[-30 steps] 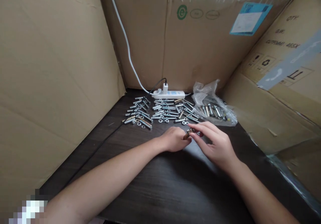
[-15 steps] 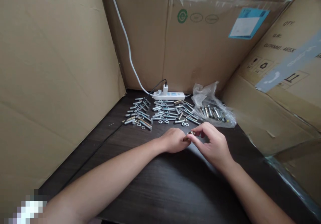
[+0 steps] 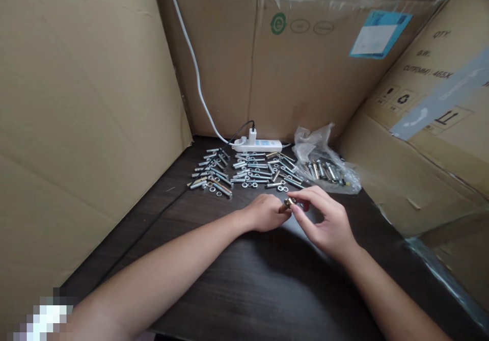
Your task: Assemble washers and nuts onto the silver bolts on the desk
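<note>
My left hand [image 3: 265,213] is closed around a bolt, mostly hidden in the fist, with its brass-toned end pointing right. At that end sits a shiny nut [image 3: 290,202], pinched between the thumb and fingertips of my right hand [image 3: 324,216]. Both hands are held close together over the front of the loose hardware. Just beyond them lie silvery bolts and sleeves [image 3: 256,166] in rough rows, with washers [image 3: 219,194] and nuts [image 3: 280,188] among them. Whether a washer is also on the held bolt I cannot tell.
A clear plastic bag [image 3: 346,180] with several assembled bolts lies at the back right. Behind the hardware is a white power strip [image 3: 263,146] with a plugged-in charger. A black cable [image 3: 153,218] crosses the dark table [image 3: 244,290]. Cardboard walls [image 3: 225,66] enclose three sides.
My right thumb and fingers have shifted on the nut, turning slightly, and more of the metal shows between them. My left hand stays nearly still around the bolt.
</note>
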{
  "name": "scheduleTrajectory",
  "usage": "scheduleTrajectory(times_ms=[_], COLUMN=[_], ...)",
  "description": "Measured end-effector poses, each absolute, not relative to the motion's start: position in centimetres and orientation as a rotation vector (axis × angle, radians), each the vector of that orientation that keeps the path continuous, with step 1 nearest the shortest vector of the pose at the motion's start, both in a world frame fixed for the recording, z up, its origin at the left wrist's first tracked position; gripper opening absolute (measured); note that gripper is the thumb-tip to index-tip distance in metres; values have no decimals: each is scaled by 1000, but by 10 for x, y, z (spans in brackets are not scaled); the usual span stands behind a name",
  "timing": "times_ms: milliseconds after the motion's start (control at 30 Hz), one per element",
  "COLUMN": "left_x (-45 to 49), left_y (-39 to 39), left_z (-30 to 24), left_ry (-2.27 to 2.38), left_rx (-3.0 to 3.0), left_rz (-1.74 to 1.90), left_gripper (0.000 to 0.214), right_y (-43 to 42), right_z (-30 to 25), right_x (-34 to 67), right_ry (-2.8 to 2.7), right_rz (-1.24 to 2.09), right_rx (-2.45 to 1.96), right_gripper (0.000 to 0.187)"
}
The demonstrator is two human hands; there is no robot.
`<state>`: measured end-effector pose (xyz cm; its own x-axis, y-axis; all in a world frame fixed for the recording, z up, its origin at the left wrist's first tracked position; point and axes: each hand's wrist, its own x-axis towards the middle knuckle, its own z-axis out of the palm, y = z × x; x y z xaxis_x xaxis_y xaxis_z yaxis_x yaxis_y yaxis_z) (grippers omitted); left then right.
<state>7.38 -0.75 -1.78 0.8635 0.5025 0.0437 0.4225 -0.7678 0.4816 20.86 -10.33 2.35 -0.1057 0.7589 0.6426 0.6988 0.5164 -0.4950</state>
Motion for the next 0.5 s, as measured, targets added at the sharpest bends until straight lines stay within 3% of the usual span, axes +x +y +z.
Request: scheduleTrajectory(times_ms=[500], left_x=[71], left_y=[-11], left_z=[-10], left_ry=[655], left_rx=[2493], left_rz=[215], left_gripper=[23], right_y=[-103], right_z=[14], right_x=[208], right_ry=[-1636], right_rz=[411], right_rx=[-1234], right_gripper=[16])
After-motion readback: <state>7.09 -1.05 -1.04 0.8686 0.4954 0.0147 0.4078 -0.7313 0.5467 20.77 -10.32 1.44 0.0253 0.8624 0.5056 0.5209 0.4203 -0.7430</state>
